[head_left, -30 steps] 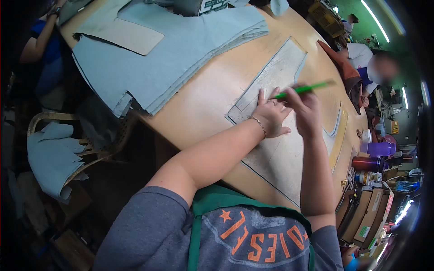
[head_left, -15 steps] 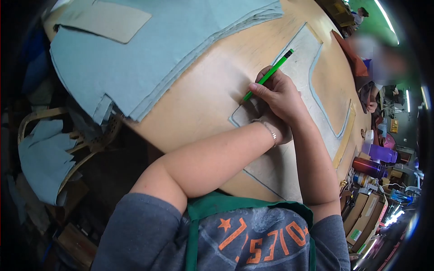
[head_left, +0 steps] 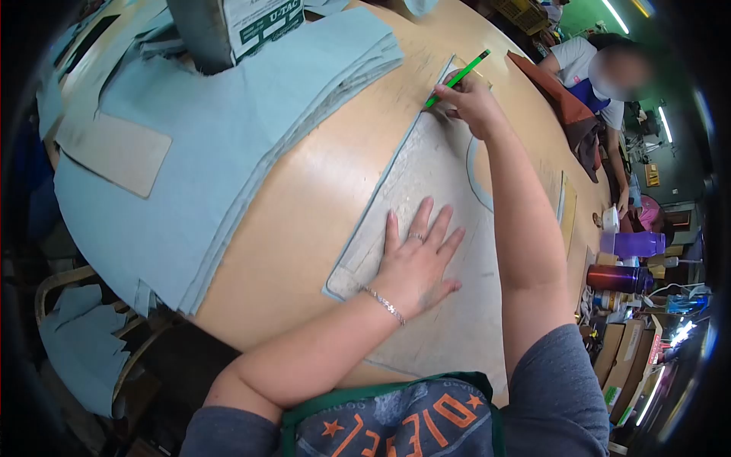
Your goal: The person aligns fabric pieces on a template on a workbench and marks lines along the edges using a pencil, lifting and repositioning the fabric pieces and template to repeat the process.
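Observation:
A pale grey template (head_left: 438, 335) lies on the wooden table, with blue material showing along its edge. My left hand (head_left: 419, 266) rests flat on it, fingers spread. Farther up, my right hand (head_left: 468, 99) grips a green pencil (head_left: 466, 70), its lower end at the template's upper left edge and its black-tipped end pointing up and right. The exact contact of the pencil tip is too small to tell.
Stacked light blue sheets (head_left: 221, 129) cover the table's left part, bearing a small beige template (head_left: 126, 156) and a box (head_left: 259, 27). A co-worker (head_left: 601, 76) is beyond brown material (head_left: 560, 99). Purple (head_left: 636, 244) and red (head_left: 617, 278) containers stand at right.
My right hand has moved with the pencil from the template's near left corner up to its far end. My left hand, earlier partly hidden beneath the right, now lies spread in full view.

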Action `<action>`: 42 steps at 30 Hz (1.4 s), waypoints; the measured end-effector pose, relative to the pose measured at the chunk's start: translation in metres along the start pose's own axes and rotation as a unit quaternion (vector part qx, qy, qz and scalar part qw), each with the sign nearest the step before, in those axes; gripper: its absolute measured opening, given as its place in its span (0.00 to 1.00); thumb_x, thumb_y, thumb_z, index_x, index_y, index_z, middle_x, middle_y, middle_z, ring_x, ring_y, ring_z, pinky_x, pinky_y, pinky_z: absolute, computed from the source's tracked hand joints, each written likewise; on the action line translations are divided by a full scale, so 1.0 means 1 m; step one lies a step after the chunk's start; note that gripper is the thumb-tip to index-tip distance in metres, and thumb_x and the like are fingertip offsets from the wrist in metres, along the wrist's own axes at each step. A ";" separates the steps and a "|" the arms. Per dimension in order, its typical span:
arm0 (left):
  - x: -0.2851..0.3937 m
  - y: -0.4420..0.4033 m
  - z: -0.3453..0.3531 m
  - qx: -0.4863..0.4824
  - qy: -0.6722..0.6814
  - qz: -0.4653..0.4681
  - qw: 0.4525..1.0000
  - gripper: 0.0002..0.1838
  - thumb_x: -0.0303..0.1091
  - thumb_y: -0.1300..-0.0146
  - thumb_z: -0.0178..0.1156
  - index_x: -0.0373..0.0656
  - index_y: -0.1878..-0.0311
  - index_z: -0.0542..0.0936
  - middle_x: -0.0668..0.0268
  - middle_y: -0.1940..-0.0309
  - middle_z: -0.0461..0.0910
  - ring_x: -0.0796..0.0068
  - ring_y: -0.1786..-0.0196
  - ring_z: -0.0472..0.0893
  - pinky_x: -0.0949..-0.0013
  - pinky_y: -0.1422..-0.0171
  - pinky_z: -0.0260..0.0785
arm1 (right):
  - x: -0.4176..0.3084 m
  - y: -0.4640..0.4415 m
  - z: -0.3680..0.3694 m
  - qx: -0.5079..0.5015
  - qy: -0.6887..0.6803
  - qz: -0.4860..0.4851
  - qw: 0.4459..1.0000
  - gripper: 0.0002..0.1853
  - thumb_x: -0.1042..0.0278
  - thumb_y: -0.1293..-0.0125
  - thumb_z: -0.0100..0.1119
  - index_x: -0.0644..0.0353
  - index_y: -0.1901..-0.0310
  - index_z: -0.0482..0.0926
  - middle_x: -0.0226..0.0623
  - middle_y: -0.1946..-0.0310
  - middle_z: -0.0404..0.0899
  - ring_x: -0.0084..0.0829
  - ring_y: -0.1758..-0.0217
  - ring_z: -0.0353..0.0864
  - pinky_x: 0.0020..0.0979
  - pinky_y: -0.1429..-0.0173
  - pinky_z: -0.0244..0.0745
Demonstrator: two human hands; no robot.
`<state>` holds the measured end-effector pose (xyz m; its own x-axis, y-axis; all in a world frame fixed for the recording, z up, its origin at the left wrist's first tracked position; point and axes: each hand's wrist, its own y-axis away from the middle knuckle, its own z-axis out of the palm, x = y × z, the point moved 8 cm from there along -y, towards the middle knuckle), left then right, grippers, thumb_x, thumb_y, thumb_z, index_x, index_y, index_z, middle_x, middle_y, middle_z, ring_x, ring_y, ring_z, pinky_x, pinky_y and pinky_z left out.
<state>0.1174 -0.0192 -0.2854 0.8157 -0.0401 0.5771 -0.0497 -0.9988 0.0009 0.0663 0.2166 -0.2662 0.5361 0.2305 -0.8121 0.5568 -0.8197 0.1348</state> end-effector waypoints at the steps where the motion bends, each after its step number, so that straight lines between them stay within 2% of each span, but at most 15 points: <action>1: 0.000 -0.001 0.000 -0.003 0.002 0.000 1.000 0.36 0.55 0.47 0.54 0.53 0.36 0.58 0.62 0.32 0.44 0.58 0.30 0.37 0.32 0.38 0.35 | 0.000 -0.011 -0.006 0.001 -0.029 0.007 1.000 0.11 0.67 0.42 0.57 0.60 0.61 0.69 0.34 0.67 0.74 0.26 0.64 0.74 0.29 0.63 0.70; 4: 0.000 -0.002 0.001 -0.010 0.009 -0.002 1.000 0.36 0.56 0.47 0.53 0.54 0.36 0.58 0.63 0.32 0.43 0.58 0.30 0.37 0.31 0.39 0.37 | 0.010 -0.048 -0.025 -0.016 -0.090 0.022 0.996 0.10 0.66 0.40 0.54 0.55 0.60 0.66 0.33 0.65 0.75 0.28 0.59 0.76 0.34 0.56 0.71; 10: -0.002 -0.003 0.002 -0.024 0.012 -0.004 1.000 0.35 0.56 0.45 0.51 0.55 0.36 0.57 0.63 0.32 0.42 0.59 0.30 0.37 0.32 0.41 0.40 | 0.038 -0.118 -0.066 0.068 -0.127 0.017 0.989 0.09 0.69 0.40 0.55 0.57 0.60 0.66 0.37 0.66 0.77 0.29 0.66 0.80 0.29 0.66 0.74; 13: -0.002 -0.003 0.002 -0.028 0.007 -0.005 1.000 0.35 0.56 0.45 0.50 0.55 0.36 0.57 0.63 0.32 0.42 0.59 0.30 0.37 0.32 0.41 0.40 | 0.031 -0.122 -0.078 0.205 -0.051 -0.061 0.976 0.08 0.70 0.40 0.53 0.59 0.61 0.66 0.38 0.67 0.77 0.30 0.68 0.81 0.27 0.67 0.75; 14: -0.002 -0.003 0.001 -0.028 0.003 -0.005 1.000 0.35 0.56 0.45 0.50 0.55 0.36 0.57 0.63 0.32 0.42 0.59 0.30 0.37 0.32 0.40 0.40 | 0.022 -0.111 -0.080 0.250 0.041 -0.131 0.958 0.08 0.71 0.39 0.52 0.63 0.62 0.66 0.39 0.69 0.77 0.29 0.69 0.81 0.25 0.68 0.75; 17: -0.002 -0.002 -0.002 -0.017 0.004 -0.002 1.000 0.35 0.56 0.45 0.51 0.54 0.36 0.58 0.63 0.32 0.42 0.59 0.30 0.37 0.33 0.40 0.40 | 0.030 -0.084 -0.073 0.273 -0.189 -0.178 0.926 0.06 0.70 0.38 0.51 0.63 0.66 0.67 0.39 0.69 0.77 0.30 0.65 0.80 0.23 0.67 0.74; 20: -0.003 0.001 -0.001 0.009 0.015 -0.001 1.000 0.36 0.56 0.46 0.52 0.53 0.36 0.58 0.64 0.32 0.43 0.60 0.30 0.37 0.33 0.39 0.38 | 0.012 -0.019 -0.029 0.140 -0.239 -0.096 0.956 0.07 0.69 0.39 0.53 0.61 0.66 0.67 0.38 0.69 0.77 0.27 0.65 0.79 0.18 0.66 0.70; 24: -0.004 0.003 0.005 -0.015 0.006 -0.002 1.000 0.35 0.56 0.48 0.53 0.52 0.38 0.61 0.63 0.33 0.48 0.59 0.30 0.39 0.33 0.39 0.34 | -0.025 0.087 0.050 -0.121 -0.234 -0.047 0.964 0.09 0.70 0.45 0.60 0.62 0.67 0.70 0.33 0.74 0.76 0.21 0.73 0.75 0.18 0.70 0.67; 25: -0.004 0.006 -0.002 0.073 0.008 0.001 0.997 0.33 0.55 0.47 0.54 0.51 0.40 0.64 0.62 0.34 0.51 0.58 0.30 0.42 0.35 0.37 0.33 | -0.032 0.112 0.068 -0.182 -0.203 -0.036 0.961 0.07 0.73 0.42 0.57 0.61 0.67 0.68 0.38 0.69 0.77 0.20 0.71 0.74 0.19 0.68 0.68; 27: -0.004 -0.001 0.011 -0.119 0.017 -0.027 0.992 0.30 0.53 0.45 0.52 0.51 0.40 0.65 0.60 0.35 0.53 0.57 0.31 0.45 0.41 0.34 0.35 | -0.045 0.150 0.098 -0.254 -0.232 -0.002 0.939 0.08 0.75 0.44 0.58 0.61 0.67 0.68 0.36 0.70 0.76 0.19 0.70 0.74 0.19 0.66 0.68; 28: -0.010 -0.002 0.022 -0.190 0.108 -0.060 0.974 0.28 0.53 0.42 0.47 0.52 0.39 0.63 0.59 0.35 0.54 0.57 0.32 0.47 0.47 0.32 0.35 | -0.048 0.159 0.105 -0.254 -0.206 0.002 0.945 0.08 0.75 0.44 0.59 0.61 0.67 0.68 0.34 0.71 0.76 0.19 0.70 0.74 0.19 0.66 0.69; 30: -0.013 -0.008 0.029 -0.050 0.126 -0.046 0.990 0.27 0.52 0.40 0.43 0.53 0.39 0.62 0.58 0.35 0.53 0.57 0.32 0.48 0.48 0.31 0.34 | -0.051 0.169 0.119 -0.268 -0.138 -0.001 0.953 0.09 0.75 0.45 0.61 0.62 0.67 0.69 0.30 0.74 0.75 0.19 0.68 0.75 0.19 0.63 0.71; 34: -0.016 -0.011 0.039 0.031 0.108 -0.054 0.992 0.28 0.55 0.37 0.29 0.55 0.36 0.58 0.60 0.33 0.47 0.59 0.30 0.43 0.50 0.30 0.30 | -0.049 0.180 0.135 -0.299 -0.104 0.029 0.948 0.09 0.75 0.45 0.61 0.62 0.67 0.69 0.31 0.73 0.75 0.19 0.67 0.75 0.19 0.62 0.71; 41: -0.014 -0.006 0.030 0.125 0.005 -0.029 0.992 0.30 0.57 0.37 0.24 0.56 0.34 0.51 0.61 0.32 0.45 0.65 0.29 0.41 0.54 0.29 0.29 | -0.048 0.186 0.144 -0.319 -0.069 0.043 0.944 0.09 0.75 0.44 0.60 0.62 0.68 0.68 0.31 0.73 0.75 0.19 0.68 0.75 0.20 0.63 0.70; 42: -0.018 -0.009 0.037 0.093 0.020 -0.063 0.994 0.31 0.58 0.38 0.26 0.56 0.34 0.52 0.61 0.32 0.46 0.65 0.29 0.42 0.55 0.29 0.30 | -0.046 0.186 0.143 -0.323 -0.071 0.055 0.942 0.09 0.75 0.44 0.60 0.62 0.67 0.68 0.30 0.73 0.75 0.19 0.68 0.74 0.20 0.63 0.70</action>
<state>0.1247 -0.0103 -0.3264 0.7849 0.0824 0.6141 0.1609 -0.9842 -0.0736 0.0540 -0.0216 -0.2850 0.5485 0.0524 -0.8345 0.7974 -0.3329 0.5032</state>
